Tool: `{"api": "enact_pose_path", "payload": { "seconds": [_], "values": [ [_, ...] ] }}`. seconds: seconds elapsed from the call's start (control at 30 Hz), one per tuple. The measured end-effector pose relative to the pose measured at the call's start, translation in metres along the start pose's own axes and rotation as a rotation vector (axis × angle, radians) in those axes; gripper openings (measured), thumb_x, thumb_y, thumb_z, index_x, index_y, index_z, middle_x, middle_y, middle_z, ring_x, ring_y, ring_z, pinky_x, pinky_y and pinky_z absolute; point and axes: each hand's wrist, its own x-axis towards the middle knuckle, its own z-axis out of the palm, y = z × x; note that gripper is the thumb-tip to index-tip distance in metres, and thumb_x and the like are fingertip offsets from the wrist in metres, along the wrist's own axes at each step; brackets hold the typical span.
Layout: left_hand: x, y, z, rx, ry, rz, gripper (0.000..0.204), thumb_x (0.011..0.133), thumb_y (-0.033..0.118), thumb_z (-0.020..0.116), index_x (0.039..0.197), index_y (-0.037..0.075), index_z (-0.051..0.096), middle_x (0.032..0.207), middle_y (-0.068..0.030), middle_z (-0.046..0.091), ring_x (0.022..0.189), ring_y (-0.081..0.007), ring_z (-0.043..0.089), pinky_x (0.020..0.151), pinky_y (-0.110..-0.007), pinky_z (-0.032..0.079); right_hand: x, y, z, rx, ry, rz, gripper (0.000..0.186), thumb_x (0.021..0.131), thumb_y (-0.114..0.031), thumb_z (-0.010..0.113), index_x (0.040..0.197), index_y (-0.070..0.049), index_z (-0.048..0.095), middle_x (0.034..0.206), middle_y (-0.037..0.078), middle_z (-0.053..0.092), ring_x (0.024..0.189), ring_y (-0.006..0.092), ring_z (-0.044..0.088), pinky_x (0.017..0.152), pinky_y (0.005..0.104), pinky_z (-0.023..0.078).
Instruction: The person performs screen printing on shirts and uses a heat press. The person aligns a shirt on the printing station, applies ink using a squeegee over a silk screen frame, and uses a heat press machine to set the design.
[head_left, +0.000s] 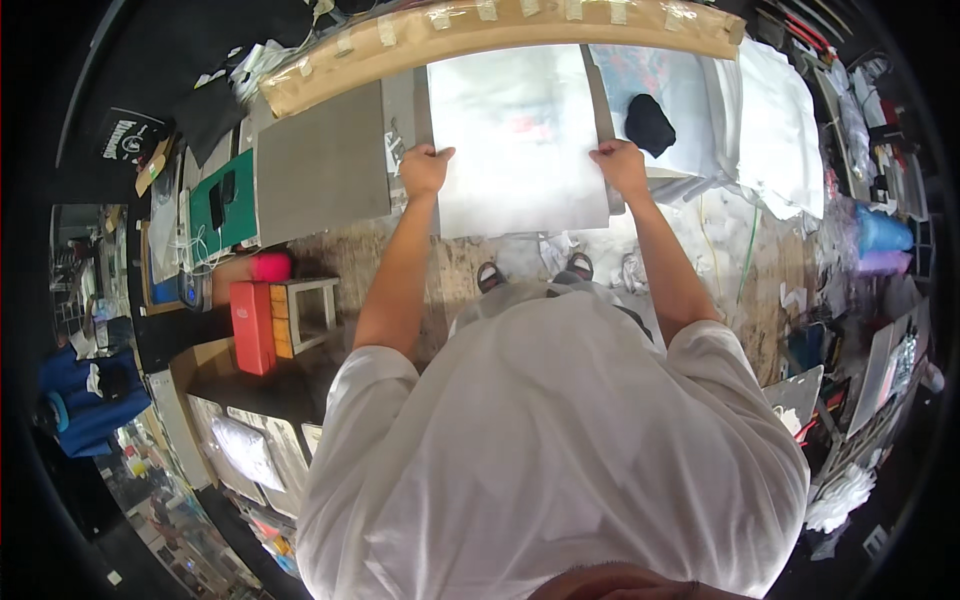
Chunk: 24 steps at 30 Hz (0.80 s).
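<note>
Holds a pale sheet (515, 160), apparently light, thin and easily creased, hence best gripped along both sides, just on the near side of the taped brown bar (500, 33), with left hand (425, 170) and right hand (622, 168) each clamped on an edge running away from that bar.

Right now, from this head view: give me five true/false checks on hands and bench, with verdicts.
1. The left hand is at the white sheet's left edge. True.
2. The right hand rests on the black item. False: it is at the sheet's right edge; the rounded black item lies farther right.
3. Dark phone-like devices lie on the green mat. True.
4. The red box sits on that mat. False: it is apart from it.
5. A brown bar spans the sheet's far side. True.
</note>
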Motion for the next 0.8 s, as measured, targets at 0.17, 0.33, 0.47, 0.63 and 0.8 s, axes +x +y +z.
{"api": "enact_pose_path", "payload": {
  "seconds": [0.17, 0.33, 0.47, 0.63, 0.8],
  "values": [
    [-0.009, -0.009, -0.003, -0.028, 0.022, -0.063, 0.037, 0.069, 0.033, 0.088, 0.078, 0.003, 0.068, 0.076, -0.0128, 0.069, 0.068, -0.0322, 0.065, 0.066, -0.041, 0.052, -0.001, -0.006, 0.001, 0.048, -0.022, 0.04, 0.029, 0.073, -0.028, 0.08, 0.089, -0.004, 0.075, 0.086, 0.015, 0.074, 0.081, 0.0296, 0.072, 0.076, 0.0369, 0.056],
    [-0.037, 0.034, 0.001, 0.06, 0.142, 0.287, 0.045, 0.074, 0.037, 0.084, 0.102, 0.007, 0.064, 0.117, -0.0147, 0.061, 0.112, -0.0336, 0.055, 0.091, -0.046, 0.046, 0.0, -0.002, 0.001, 0.07, -0.04, 0.064, 0.028, 0.072, -0.029, 0.08, 0.088, -0.005, 0.075, 0.087, 0.015, 0.074, 0.083, 0.0306, 0.072, 0.078, 0.0377, 0.056],
    [-0.079, 0.082, 0.035, 0.147, -0.074, 0.63, 0.071, 0.084, 0.051, 0.071, 0.141, 0.014, 0.051, 0.151, -0.0221, 0.036, 0.137, -0.046, 0.032, 0.115, -0.059, 0.022, 0.006, 0.005, 0.005, 0.075, -0.062, 0.062, 0.031, 0.074, -0.033, 0.08, 0.089, -0.005, 0.075, 0.087, 0.015, 0.074, 0.084, 0.0316, 0.072, 0.08, 0.0385, 0.056],
    [-0.093, 0.076, 0.071, 0.313, -0.159, 0.504, 0.084, 0.087, 0.062, 0.061, 0.154, 0.018, 0.036, 0.161, -0.024, 0.019, 0.148, -0.0481, 0.011, 0.116, -0.067, 0.004, 0.053, 0.021, -0.025, 0.213, -0.153, 0.142, 0.038, 0.078, -0.042, 0.077, 0.084, -0.004, 0.075, 0.083, 0.018, 0.072, 0.081, 0.0326, 0.072, 0.076, 0.0404, 0.056],
    [-0.093, 0.093, 0.062, 0.323, -0.27, 0.459, 0.081, 0.088, 0.057, 0.063, 0.154, 0.019, 0.035, 0.162, -0.0217, 0.019, 0.148, -0.0461, 0.015, 0.116, -0.065, 0.006, 0.177, 0.13, -0.06, -0.076, 0.259, 0.21, 0.05, 0.075, -0.043, 0.079, 0.093, 0.003, 0.072, 0.09, 0.025, 0.071, 0.087, 0.0371, 0.071, 0.077, 0.0425, 0.056]
  ]
}}
